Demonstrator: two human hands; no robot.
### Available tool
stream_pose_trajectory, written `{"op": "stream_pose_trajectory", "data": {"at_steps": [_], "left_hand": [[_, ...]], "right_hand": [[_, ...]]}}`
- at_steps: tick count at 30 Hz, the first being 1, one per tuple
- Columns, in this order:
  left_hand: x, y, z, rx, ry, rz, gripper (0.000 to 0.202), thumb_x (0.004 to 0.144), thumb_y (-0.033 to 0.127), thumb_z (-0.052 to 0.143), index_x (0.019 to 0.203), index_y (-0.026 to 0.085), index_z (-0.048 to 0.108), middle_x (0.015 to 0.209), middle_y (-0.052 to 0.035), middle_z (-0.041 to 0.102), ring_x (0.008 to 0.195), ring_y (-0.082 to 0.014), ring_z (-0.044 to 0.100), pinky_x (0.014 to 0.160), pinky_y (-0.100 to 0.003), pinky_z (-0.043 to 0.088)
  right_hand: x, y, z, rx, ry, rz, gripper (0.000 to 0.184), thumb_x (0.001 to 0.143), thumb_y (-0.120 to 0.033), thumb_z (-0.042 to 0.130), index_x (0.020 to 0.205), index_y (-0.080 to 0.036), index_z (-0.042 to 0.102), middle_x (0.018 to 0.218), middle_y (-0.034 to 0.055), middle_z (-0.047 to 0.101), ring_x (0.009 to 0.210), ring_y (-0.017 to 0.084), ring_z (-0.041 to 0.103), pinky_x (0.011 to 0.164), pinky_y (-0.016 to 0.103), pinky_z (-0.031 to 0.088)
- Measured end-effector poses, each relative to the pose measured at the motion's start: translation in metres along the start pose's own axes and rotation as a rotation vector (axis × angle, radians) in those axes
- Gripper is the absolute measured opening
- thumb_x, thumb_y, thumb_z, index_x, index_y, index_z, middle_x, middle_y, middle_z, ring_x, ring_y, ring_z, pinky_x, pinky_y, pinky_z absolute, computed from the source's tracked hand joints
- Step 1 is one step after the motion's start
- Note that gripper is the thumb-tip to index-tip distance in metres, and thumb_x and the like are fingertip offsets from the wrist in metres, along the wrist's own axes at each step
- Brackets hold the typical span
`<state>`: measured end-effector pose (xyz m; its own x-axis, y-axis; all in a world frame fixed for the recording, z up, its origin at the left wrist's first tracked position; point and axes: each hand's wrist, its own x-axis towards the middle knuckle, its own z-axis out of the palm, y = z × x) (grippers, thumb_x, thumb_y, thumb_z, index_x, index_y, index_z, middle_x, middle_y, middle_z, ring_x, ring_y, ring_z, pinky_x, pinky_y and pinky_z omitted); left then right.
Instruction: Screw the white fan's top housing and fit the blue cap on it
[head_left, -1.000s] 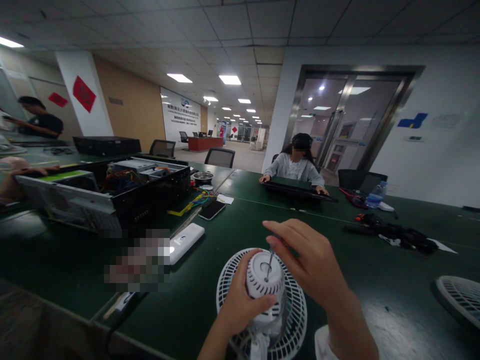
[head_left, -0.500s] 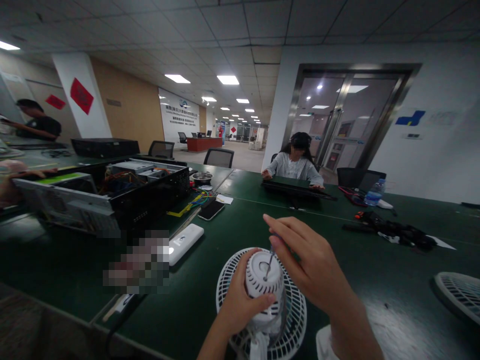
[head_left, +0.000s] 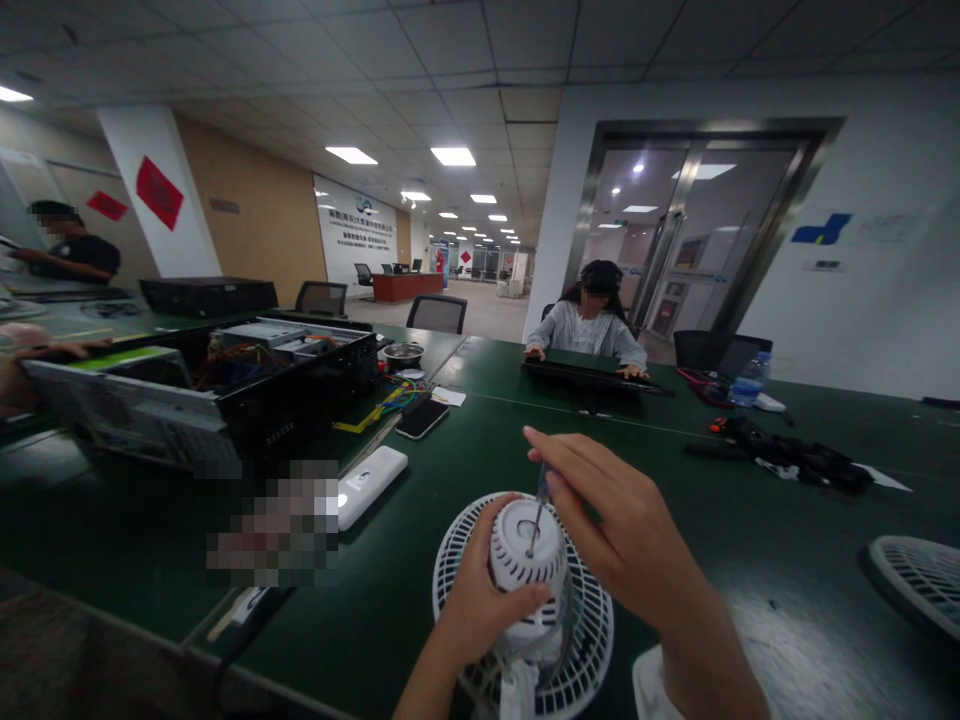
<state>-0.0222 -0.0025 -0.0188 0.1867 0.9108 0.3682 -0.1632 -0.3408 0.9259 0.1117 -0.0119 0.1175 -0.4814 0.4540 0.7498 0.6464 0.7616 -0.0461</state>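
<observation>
A white electric fan [head_left: 529,575] rests grille-down on the green table, its rounded motor housing facing up. My left hand [head_left: 480,600] is wrapped around the housing, thumb on the near side and fingers on the far side. Between the thumb and fingers of my right hand [head_left: 611,505] is a screwdriver [head_left: 537,515], its handle mostly hidden by the fingers. The thin metal shaft slants down, and its tip touches the top of the housing near a small dark spot. Below the housing spreads the round fan grille [head_left: 600,610].
On the left stands an open computer case [head_left: 225,395]. A white oblong device [head_left: 373,487] and a phone [head_left: 422,419] lie nearer. Across the table a person [head_left: 592,320] holds a dark panel [head_left: 592,378]. At right are a bottle [head_left: 750,378], black gear [head_left: 795,455] and another grille [head_left: 922,580].
The fingers of my right hand have shifted slightly on the screwdriver, and more of its handle shows. My left hand and the fan stay in place.
</observation>
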Motion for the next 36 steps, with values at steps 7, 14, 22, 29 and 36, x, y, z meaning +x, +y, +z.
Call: {"op": "stream_pose_trajectory", "data": {"at_steps": [7,14,22,29,36], "left_hand": [[-0.0008,-0.0005,0.0007,0.008,0.025,-0.005,0.071,0.062,0.031,0.073,0.124,0.023,0.039,0.128,-0.006,0.048,0.122,-0.0275,0.04,0.104,-0.038,0.031],[0.0001,0.0023,0.0012,-0.008,0.006,-0.019,0.072,0.061,0.031,0.073,0.124,0.021,0.038,0.128,-0.0074,0.048,0.121,-0.0275,0.042,0.103,-0.039,0.032],[-0.0006,0.0004,0.002,-0.022,0.044,-0.038,0.072,0.06,0.028,0.073,0.123,0.021,0.039,0.127,-0.0064,0.049,0.121,-0.0268,0.042,0.102,-0.037,0.034],[-0.0002,0.0009,0.0019,-0.032,0.033,-0.02,0.071,0.061,0.027,0.073,0.123,0.022,0.04,0.129,-0.0066,0.048,0.122,-0.0272,0.042,0.103,-0.038,0.033],[-0.0002,0.0038,0.0016,-0.027,0.027,-0.032,0.072,0.06,0.03,0.073,0.123,0.02,0.04,0.128,-0.0092,0.048,0.121,-0.0294,0.042,0.102,-0.041,0.033]], "right_hand": [[0.0019,-0.0008,0.0045,-0.096,0.044,-0.006,0.017,0.087,-0.026,0.049,0.087,-0.015,0.062,0.069,0.0049,0.062,0.063,0.015,0.058,0.058,0.027,0.047],[0.001,-0.0014,-0.0022,0.033,0.005,-0.007,0.031,0.087,-0.011,0.039,0.114,-0.015,0.053,0.099,0.0084,0.065,0.09,0.015,0.06,0.077,0.028,0.049],[0.0027,-0.003,0.0025,-0.105,0.063,-0.026,0.018,0.086,-0.025,0.048,0.086,-0.013,0.062,0.068,0.005,0.06,0.062,0.015,0.056,0.055,0.026,0.045],[-0.0013,-0.0038,-0.002,0.04,0.034,-0.05,0.023,0.086,-0.013,0.045,0.105,-0.014,0.057,0.093,0.0076,0.066,0.086,0.015,0.06,0.075,0.026,0.049],[0.0001,-0.0027,-0.0006,-0.065,-0.002,0.032,0.024,0.088,-0.02,0.042,0.104,-0.013,0.06,0.085,0.0087,0.065,0.077,0.017,0.06,0.066,0.029,0.05]]}}
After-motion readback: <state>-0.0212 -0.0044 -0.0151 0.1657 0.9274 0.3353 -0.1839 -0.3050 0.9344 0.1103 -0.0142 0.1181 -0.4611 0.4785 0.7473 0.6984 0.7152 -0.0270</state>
